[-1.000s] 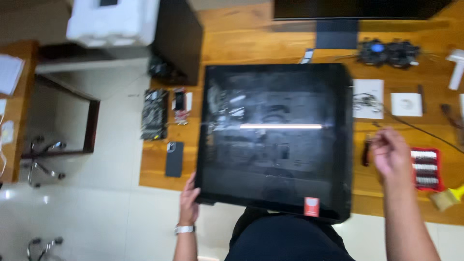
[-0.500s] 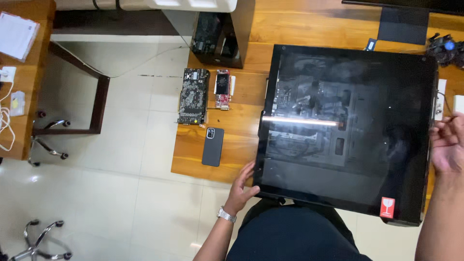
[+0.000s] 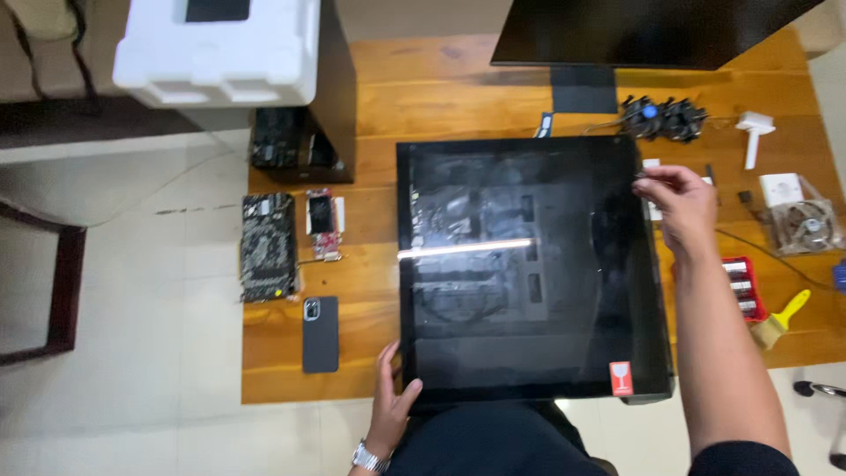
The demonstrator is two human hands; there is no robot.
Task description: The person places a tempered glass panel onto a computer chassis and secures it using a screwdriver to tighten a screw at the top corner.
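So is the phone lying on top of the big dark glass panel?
No, the phone lies on the wooden table to the left of the glass panel, apart from it.

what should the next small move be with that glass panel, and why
Probably close the right hand onto the far right edge of the dark glass side panel before lifting. The left hand already grips the near left corner, but the right one only pinches at the rim. The panel lies flat on the computer case, so a grip on two opposite sides should keep it level.
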